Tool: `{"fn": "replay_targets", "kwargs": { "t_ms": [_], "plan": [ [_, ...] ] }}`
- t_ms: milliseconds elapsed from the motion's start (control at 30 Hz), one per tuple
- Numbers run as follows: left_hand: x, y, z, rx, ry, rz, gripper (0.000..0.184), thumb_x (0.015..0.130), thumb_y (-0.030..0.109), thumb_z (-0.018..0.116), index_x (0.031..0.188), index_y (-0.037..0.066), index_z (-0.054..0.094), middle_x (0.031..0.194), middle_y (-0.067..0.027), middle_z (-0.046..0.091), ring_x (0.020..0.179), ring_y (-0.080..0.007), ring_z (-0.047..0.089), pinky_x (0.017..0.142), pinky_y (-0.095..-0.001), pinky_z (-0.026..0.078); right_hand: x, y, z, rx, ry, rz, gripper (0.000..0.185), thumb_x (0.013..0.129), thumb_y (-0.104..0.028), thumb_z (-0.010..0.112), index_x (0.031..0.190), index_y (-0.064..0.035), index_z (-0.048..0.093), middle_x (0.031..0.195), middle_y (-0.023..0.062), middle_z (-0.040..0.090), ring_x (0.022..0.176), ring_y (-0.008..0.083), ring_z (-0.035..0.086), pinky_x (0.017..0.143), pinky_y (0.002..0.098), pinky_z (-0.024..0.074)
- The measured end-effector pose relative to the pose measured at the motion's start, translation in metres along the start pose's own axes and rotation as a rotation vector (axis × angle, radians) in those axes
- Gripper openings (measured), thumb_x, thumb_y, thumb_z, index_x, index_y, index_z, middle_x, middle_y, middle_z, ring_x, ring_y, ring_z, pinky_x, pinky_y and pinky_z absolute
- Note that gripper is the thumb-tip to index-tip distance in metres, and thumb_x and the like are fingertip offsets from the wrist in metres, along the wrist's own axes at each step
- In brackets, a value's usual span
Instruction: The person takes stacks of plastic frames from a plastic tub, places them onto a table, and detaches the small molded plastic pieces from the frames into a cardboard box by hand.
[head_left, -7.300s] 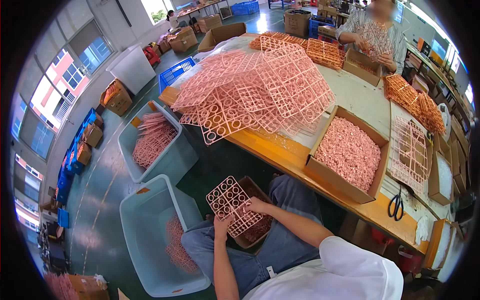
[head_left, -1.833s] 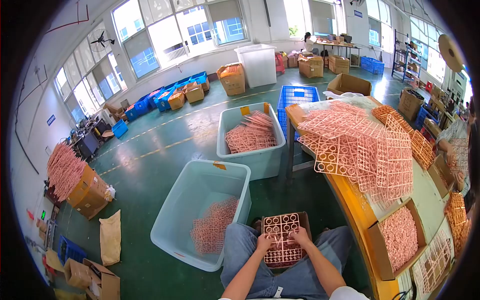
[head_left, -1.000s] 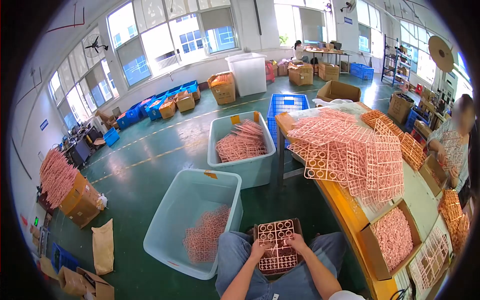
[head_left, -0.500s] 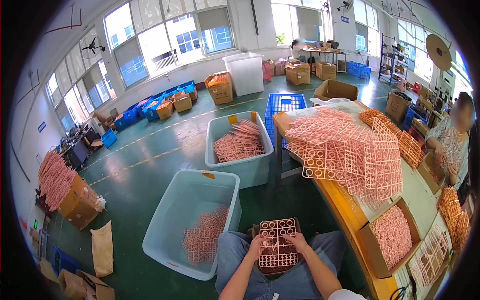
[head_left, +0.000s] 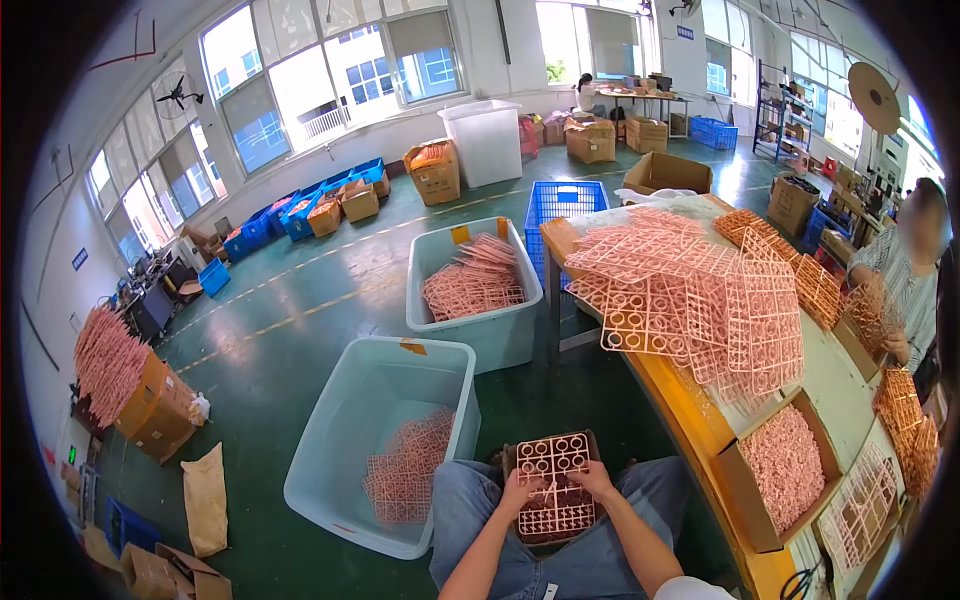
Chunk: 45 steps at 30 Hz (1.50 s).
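A pink plastic sprue frame [head_left: 553, 456] with rings and small toothed parts lies across the top of a cardboard box [head_left: 594, 446] between my knees. My left hand [head_left: 520, 492] grips its left side, fingers curled over the edge and thumb reaching inward. On the opposite side, my right hand [head_left: 597, 483] pinches the right edge around mid-height. Dark reddish contents show through the gaps of the frame; I cannot make out what they are. Parts of the fingers under the frame are hidden.
Left of my legs stands a pale blue tub [head_left: 330, 440] with pink sprues [head_left: 410, 475]; another tub [head_left: 520, 340] sits behind. The table [head_left: 690, 440] at right bears piled sprues [head_left: 690, 290] and a box of small pink pieces [head_left: 785, 470]. A co-worker [head_left: 905, 270] sits across it.
My left hand has shifted slightly on the frame, and the frame's middle looks darker and more open. The co-worker's hands and sprue have moved. The whole view has shifted slightly.
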<state>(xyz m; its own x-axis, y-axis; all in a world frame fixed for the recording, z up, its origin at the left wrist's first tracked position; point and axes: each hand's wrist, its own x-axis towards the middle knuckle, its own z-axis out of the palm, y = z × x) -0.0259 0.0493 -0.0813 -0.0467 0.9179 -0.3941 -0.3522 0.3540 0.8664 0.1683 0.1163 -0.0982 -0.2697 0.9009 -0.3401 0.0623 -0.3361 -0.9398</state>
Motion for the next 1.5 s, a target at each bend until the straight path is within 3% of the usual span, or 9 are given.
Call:
{"fn": "replay_targets", "kwargs": {
  "t_ms": [300, 400, 600, 733, 1033, 1233, 1333, 1433, 1500],
  "plan": [
    [-0.002, 0.008, -0.003, -0.164, -0.057, -0.079, 0.038, 0.082, 0.013, 0.064, 0.115, 0.010, 0.046, 0.109, -0.0063, 0.058, 0.101, -0.0181, 0.058, 0.082, -0.0334, 0.049, 0.001, 0.001, -0.002, -0.169, 0.067, -0.065, 0.015, 0.071, -0.005, 0.070, 0.083, -0.0009, 0.063, 0.074, 0.0053, 0.065, 0.065, 0.0132, 0.060, 0.060, 0.0265, 0.0489],
    [0.001, 0.010, -0.008, -0.163, -0.051, -0.082, 0.036, 0.084, 0.019, 0.060, 0.117, 0.010, 0.048, 0.111, -0.0061, 0.059, 0.106, -0.0186, 0.056, 0.084, -0.0334, 0.049, -0.008, -0.015, 0.000, 0.030, -0.019, 0.035, 0.014, 0.074, -0.006, 0.068, 0.087, -0.0030, 0.063, 0.077, 0.0038, 0.064, 0.065, 0.0131, 0.059, 0.059, 0.0266, 0.0487],
    [-0.006, 0.018, -0.011, -0.359, -0.071, -0.188, 0.038, 0.095, 0.033, 0.043, 0.123, 0.008, 0.047, 0.124, -0.0081, 0.055, 0.116, -0.0226, 0.051, 0.093, -0.0337, 0.044, -0.012, -0.032, -0.004, 0.304, -0.124, 0.246, 0.022, 0.082, -0.015, 0.064, 0.102, -0.0098, 0.057, 0.098, 0.0039, 0.063, 0.088, 0.0188, 0.063, 0.079, 0.0356, 0.0488],
    [-0.008, 0.015, -0.012, -0.431, -0.135, -0.179, 0.035, 0.093, 0.030, 0.048, 0.122, 0.009, 0.045, 0.127, -0.0099, 0.051, 0.117, -0.0264, 0.050, 0.095, -0.0371, 0.044, -0.015, -0.049, -0.011, 0.378, -0.207, 0.267, 0.022, 0.085, -0.023, 0.060, 0.094, -0.0024, 0.059, 0.088, 0.0124, 0.064, 0.076, 0.0244, 0.066, 0.071, 0.0355, 0.0540],
    [-0.008, 0.018, -0.007, -0.334, -0.087, -0.186, 0.029, 0.086, 0.023, 0.062, 0.110, 0.010, 0.054, 0.100, -0.0046, 0.062, 0.080, -0.0175, 0.062, 0.064, -0.0267, 0.051, -0.013, -0.045, -0.001, 0.392, -0.222, 0.218, 0.019, 0.084, -0.014, 0.060, 0.094, 0.0007, 0.058, 0.083, 0.0118, 0.063, 0.069, 0.0228, 0.065, 0.067, 0.0339, 0.0572],
    [0.011, -0.016, -0.016, 0.305, 0.200, 0.281, 0.018, 0.082, 0.012, 0.067, 0.095, 0.003, 0.057, 0.077, -0.0044, 0.063, 0.058, -0.0114, 0.059, 0.048, -0.0220, 0.047, -0.010, -0.027, 0.010, 0.218, -0.183, 0.039, 0.014, 0.082, -0.004, 0.062, 0.090, 0.0079, 0.058, 0.086, 0.0130, 0.062, 0.070, 0.0234, 0.065, 0.060, 0.0334, 0.0591],
    [0.007, -0.017, -0.016, 0.383, 0.242, 0.177, 0.021, 0.081, 0.015, 0.067, 0.093, 0.002, 0.057, 0.072, -0.0042, 0.062, 0.058, -0.0107, 0.059, 0.048, -0.0222, 0.047, -0.012, -0.020, 0.016, 0.013, -0.095, 0.006, 0.019, 0.081, -0.001, 0.063, 0.097, 0.0070, 0.057, 0.079, 0.0096, 0.062, 0.066, 0.0220, 0.064, 0.056, 0.0324, 0.0588],
    [-0.002, 0.004, -0.012, -0.087, 0.160, -0.038, 0.025, 0.080, 0.019, 0.069, 0.093, 0.002, 0.055, 0.072, -0.0037, 0.061, 0.056, -0.0106, 0.058, 0.048, -0.0223, 0.047, -0.025, -0.042, 0.021, 0.272, -0.139, 0.174, 0.024, 0.082, -0.009, 0.063, 0.101, 0.0036, 0.055, 0.087, 0.0104, 0.060, 0.066, 0.0211, 0.063, 0.056, 0.0336, 0.0586],
    [-0.011, 0.015, 0.000, -0.085, 0.220, -0.023, 0.030, 0.078, 0.020, 0.071, 0.095, 0.004, 0.054, 0.081, -0.0053, 0.061, 0.065, -0.0132, 0.060, 0.053, -0.0242, 0.050, -0.020, -0.039, 0.016, 0.337, -0.189, 0.133, 0.022, 0.085, -0.012, 0.061, 0.099, 0.0031, 0.057, 0.091, 0.0103, 0.060, 0.074, 0.0205, 0.062, 0.062, 0.0355, 0.0589]
  ]
}}
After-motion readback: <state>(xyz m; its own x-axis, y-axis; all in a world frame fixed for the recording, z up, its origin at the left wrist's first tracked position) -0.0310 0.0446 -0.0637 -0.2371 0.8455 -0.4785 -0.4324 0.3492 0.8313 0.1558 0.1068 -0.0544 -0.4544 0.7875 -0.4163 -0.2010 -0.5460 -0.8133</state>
